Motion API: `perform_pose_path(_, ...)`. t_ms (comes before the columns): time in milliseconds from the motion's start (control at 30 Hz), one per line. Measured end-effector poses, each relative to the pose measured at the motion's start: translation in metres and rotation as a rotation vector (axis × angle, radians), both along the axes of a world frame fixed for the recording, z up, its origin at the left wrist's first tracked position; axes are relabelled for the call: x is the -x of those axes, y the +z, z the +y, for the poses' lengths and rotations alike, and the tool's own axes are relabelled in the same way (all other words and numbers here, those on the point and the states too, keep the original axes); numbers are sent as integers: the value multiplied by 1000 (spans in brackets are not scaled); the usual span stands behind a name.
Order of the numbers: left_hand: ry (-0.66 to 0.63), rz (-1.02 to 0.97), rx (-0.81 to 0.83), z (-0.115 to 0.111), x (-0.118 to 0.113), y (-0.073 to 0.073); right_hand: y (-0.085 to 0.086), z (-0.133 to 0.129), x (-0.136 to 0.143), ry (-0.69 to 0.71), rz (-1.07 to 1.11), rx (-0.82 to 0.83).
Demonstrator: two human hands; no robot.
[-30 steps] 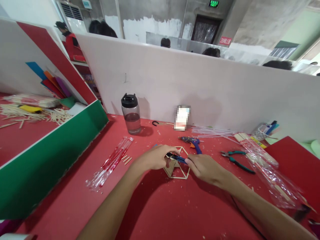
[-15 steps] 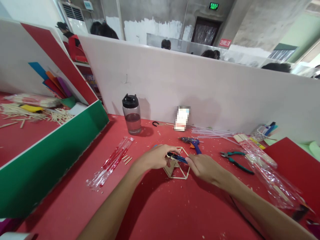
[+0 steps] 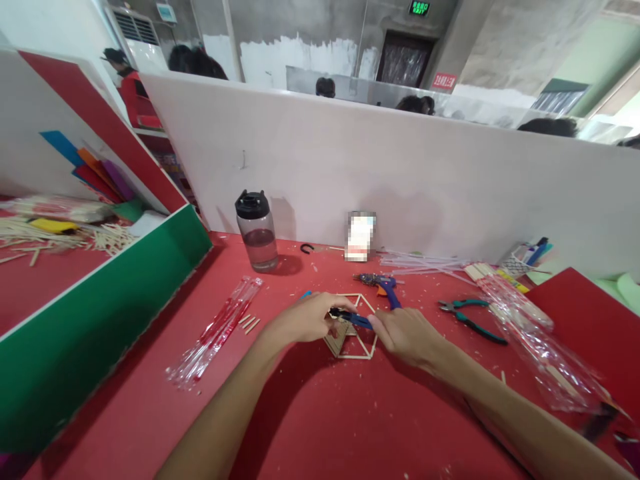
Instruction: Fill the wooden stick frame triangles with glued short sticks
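My right hand [image 3: 407,335] is wrapped around a blue-handled tool [image 3: 359,320] with a dark head; its exact kind is too small to tell. The tool points left, toward my left hand [image 3: 307,317]. My left hand curves over the dark head with thumb and fingers bent together, and whatever it pinches is hidden. Beneath both hands lies a many-sided frame of thin wooden sticks [image 3: 354,357] on the red table. One side of the frame is filled in with sticks, partly covered by my left fingers.
A glue gun [image 3: 380,283] lies behind the frame. To the right are green-handled cutters [image 3: 470,313] and bagged sticks [image 3: 525,327]. On the left, short sticks [image 3: 250,324], plastic packets [image 3: 220,327] and a water bottle [image 3: 257,233]. A phone [image 3: 360,237] leans on the white partition [image 3: 320,147].
The view has shifted slightly, so most things appear a little further left. Both hands stay over the stick frame, with the blue-handled tool at nearly the same place.
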State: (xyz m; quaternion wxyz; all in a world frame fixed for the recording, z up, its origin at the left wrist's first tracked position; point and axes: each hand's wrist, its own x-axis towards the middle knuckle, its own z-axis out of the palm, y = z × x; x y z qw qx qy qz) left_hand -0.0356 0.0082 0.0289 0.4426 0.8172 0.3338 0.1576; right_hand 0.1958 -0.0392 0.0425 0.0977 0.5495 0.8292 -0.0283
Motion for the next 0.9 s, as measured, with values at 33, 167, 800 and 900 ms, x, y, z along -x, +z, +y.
perform_pose_path(33, 4, -18, 40, 0, 0, 0, 2, -1, -2, -5, -4, 2)
perform_pose_path(167, 52, -118, 197, 1, 6, 1, 13, -11, -22, -124, 48, -1)
perform_pose_path(800, -394, 293, 0, -35, -39, 2, -40, -20, -96, -633, -179, -268)
perform_pose_path(900, -389, 283, 27, -34, -38, 4, -30, -14, -92, -590, -156, -250)
